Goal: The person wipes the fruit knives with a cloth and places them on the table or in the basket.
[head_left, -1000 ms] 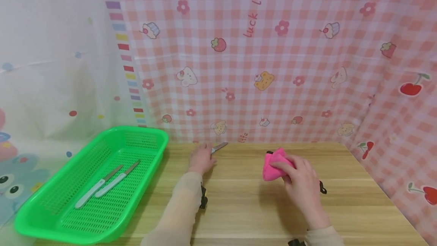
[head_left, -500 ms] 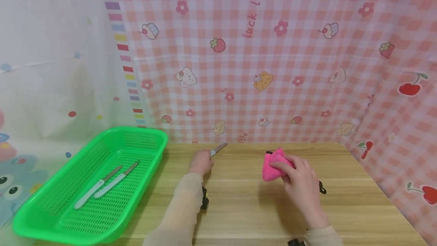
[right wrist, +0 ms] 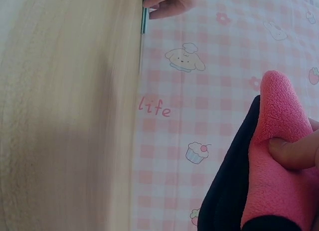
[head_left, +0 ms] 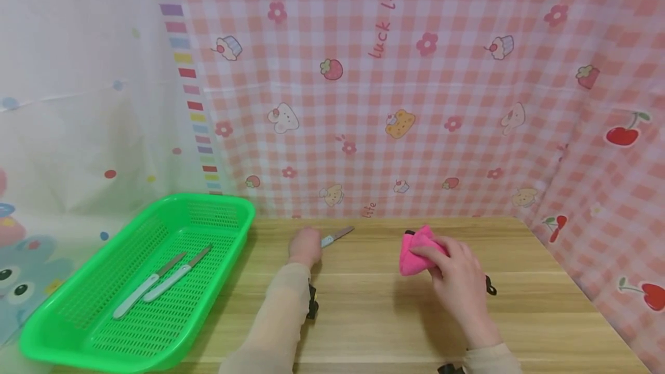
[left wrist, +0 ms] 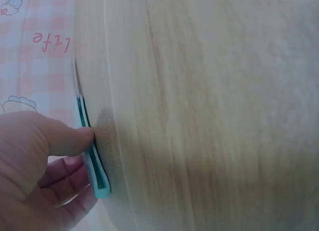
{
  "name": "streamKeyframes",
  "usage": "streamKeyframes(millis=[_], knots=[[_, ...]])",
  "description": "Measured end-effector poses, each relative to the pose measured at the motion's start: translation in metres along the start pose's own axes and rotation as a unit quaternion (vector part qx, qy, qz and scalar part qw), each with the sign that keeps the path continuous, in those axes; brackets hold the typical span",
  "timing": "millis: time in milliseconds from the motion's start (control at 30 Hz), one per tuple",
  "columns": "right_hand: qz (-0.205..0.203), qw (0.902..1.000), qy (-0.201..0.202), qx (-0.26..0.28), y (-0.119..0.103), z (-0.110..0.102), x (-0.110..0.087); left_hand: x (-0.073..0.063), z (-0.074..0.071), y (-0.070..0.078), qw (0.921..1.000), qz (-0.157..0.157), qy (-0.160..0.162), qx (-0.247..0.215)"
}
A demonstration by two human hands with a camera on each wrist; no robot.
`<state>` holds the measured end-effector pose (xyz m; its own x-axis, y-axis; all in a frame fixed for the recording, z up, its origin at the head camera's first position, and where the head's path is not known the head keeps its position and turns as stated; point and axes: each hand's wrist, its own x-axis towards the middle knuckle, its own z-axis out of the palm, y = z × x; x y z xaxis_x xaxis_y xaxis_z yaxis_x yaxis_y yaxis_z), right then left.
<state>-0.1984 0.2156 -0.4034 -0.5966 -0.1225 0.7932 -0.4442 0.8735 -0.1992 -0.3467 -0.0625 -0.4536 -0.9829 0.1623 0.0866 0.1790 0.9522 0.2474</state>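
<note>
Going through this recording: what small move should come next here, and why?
Probably bring the knife across to the cloth: the left grip pinches its handle, the blade is bare, the right grip holds the cloth apart from it, and two other knives lie in the basket.

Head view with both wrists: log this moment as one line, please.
Left hand: pinches knife by handle | right hand: grips pink cloth | green basket: two knives inside
</note>
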Motion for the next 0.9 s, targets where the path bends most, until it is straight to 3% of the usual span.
streamKeyframes(millis=[433, 633, 900], knots=[[0.000, 1.0000, 0.002, -0.002, 0.001, 0.000, 0.000, -0.007, -0.006, 0.003, 0.9968, 0.040, -0.069, -0.007], [0.000, 1.0000, -0.004, -0.002, 0.002, 0.000, -0.002, -0.016, -0.012, 0.007, 0.9916, 0.046, -0.111, -0.047], [0.001, 1.0000, -0.002, -0.003, 0.001, 0.000, -0.002, -0.032, -0.024, 0.010, 0.9809, 0.079, -0.119, -0.132]])
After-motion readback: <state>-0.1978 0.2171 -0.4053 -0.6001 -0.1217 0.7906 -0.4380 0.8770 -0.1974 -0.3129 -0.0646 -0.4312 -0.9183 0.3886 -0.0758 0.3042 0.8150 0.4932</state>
